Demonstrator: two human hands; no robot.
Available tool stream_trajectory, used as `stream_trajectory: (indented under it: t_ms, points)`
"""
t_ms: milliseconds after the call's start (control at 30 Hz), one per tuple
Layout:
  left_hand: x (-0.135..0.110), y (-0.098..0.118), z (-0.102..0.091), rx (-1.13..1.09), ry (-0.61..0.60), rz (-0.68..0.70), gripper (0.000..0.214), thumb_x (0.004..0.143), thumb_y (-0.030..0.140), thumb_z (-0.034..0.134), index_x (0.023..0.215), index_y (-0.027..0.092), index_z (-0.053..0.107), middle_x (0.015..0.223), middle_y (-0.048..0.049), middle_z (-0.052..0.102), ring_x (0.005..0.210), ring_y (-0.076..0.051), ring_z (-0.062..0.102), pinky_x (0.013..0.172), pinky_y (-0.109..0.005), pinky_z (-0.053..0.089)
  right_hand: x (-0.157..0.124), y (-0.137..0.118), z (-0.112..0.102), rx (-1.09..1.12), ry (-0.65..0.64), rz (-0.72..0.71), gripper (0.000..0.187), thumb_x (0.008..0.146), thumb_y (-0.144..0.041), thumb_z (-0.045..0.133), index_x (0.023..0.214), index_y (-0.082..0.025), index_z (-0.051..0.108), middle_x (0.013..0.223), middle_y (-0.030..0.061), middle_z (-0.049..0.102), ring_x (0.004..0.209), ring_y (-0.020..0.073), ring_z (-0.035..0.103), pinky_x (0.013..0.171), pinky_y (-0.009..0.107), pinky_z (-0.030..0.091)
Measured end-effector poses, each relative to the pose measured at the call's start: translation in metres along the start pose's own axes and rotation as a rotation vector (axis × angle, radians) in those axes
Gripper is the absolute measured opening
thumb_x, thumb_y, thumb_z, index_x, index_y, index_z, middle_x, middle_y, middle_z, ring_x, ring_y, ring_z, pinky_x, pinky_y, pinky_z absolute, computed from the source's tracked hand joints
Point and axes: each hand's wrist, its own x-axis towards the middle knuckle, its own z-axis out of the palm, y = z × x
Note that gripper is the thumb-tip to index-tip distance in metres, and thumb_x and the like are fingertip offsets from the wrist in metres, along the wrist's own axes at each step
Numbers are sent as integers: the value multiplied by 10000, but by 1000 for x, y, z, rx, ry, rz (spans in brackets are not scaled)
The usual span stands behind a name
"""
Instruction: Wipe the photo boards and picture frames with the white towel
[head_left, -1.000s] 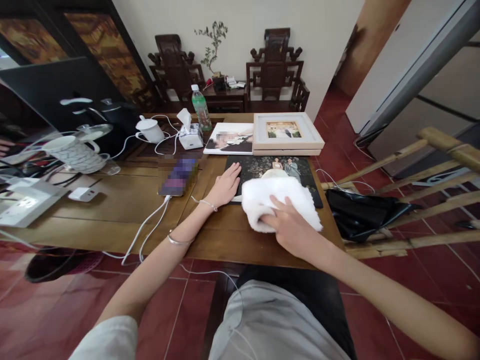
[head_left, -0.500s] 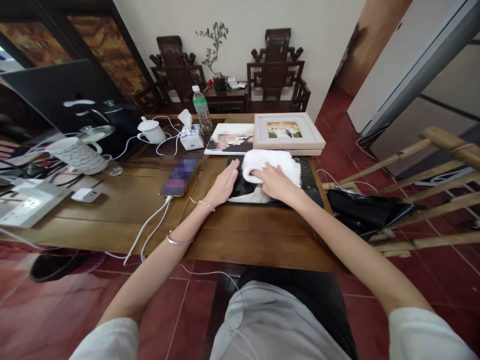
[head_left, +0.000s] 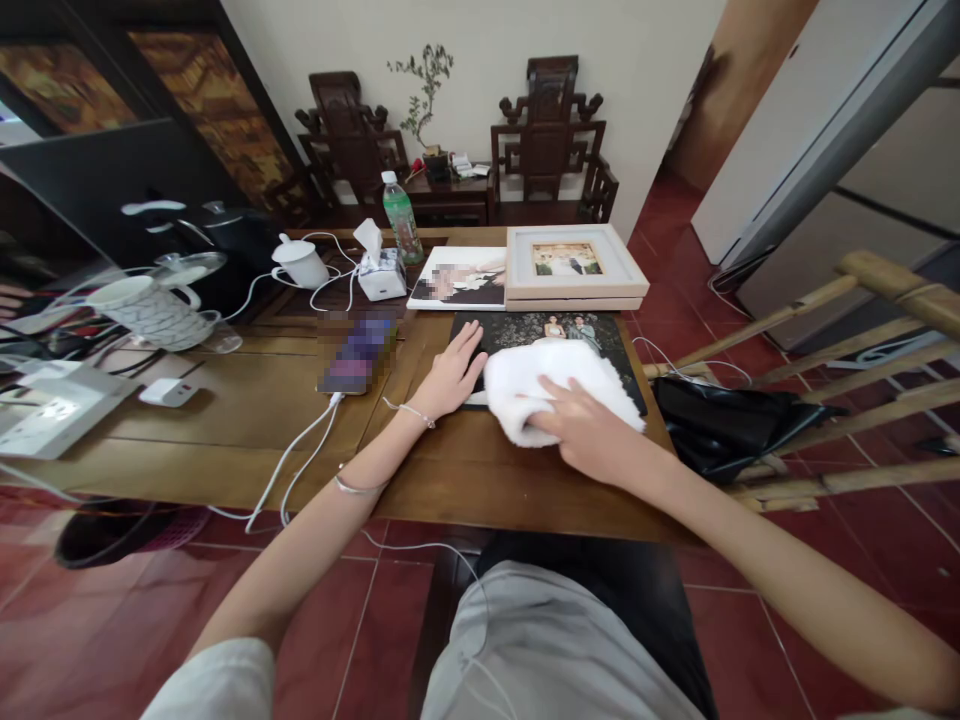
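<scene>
The left hand lies flat and open, palm down, on the left edge of the print, pinning it against the table so it cannot slide. The right hand presses a white cloth onto the near half of the print, fingers spread over the cloth rather than closed around it (pressure from above, no true grasp). The print sits near the table's right front corner; its near edge is hidden under the cloth. A stacked frame lies just beyond the far edge, limiting travel there. A phone lies left of the left hand. A black bag rests off the right edge. Bare wood toward the person leaves room for movement
</scene>
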Motion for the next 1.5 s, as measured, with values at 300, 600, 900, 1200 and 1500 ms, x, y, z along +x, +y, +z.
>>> stream_trajectory:
  t_ms: [300, 600, 900, 1200, 1500]
  points:
    - [2, -2, 2, 88, -62, 39, 460, 998, 321, 366, 1324, 101, 605, 1457, -154, 531, 1399, -261, 455, 1172, -486, 365, 61, 55, -27, 150, 201, 283, 622, 740, 8, 426, 1290, -190, 639, 1123, 125, 729, 990, 281, 656, 834, 327, 465]
    - [2, -4, -3, 99, -78, 90, 454, 983, 328, 401, 1305, 92, 617, 1412, -157, 578, 1357, -276, 506, 1178, -453, 375, 179, 38, -39, 235, 185, 135, 441, 854, -137, 471, 1255, -115, 655, 1276, 156, 668, 1136, 295, 608, 927, 348, 416]
    - [1, -2, -2, 78, -63, 78, 457, 978, 337, 415, 1314, 94, 608, 1441, -163, 547, 1390, -270, 466, 1193, -448, 348, 100, 88, -31, 227, 256, 254, 524, 754, -45, 456, 1227, -130, 664, 1239, 139, 691, 1114, 302, 620, 910, 350, 447]
    - [1, -1, 0, 63, -56, 44, 438, 972, 331, 411, 1318, 140, 600, 1456, -141, 538, 1400, -256, 454, 1173, -488, 362, -4, 106, -2, 57, 281, 323, 596, 682, 24, 377, 1193, -121, 646, 1141, 176, 715, 1136, 356, 631, 997, 533, 436]
    - [1, 0, 1, 68, -29, 19, 483, 966, 341, 421, 1392, 143, 532, 1451, -138, 544, 1384, -266, 476, 1163, -486, 376, -67, 32, 20, 21, 154, 198, 731, 608, 75, 379, 1201, -227, 683, 1453, 144, 537, 1478, 316, 260, 1146, 676, 242]
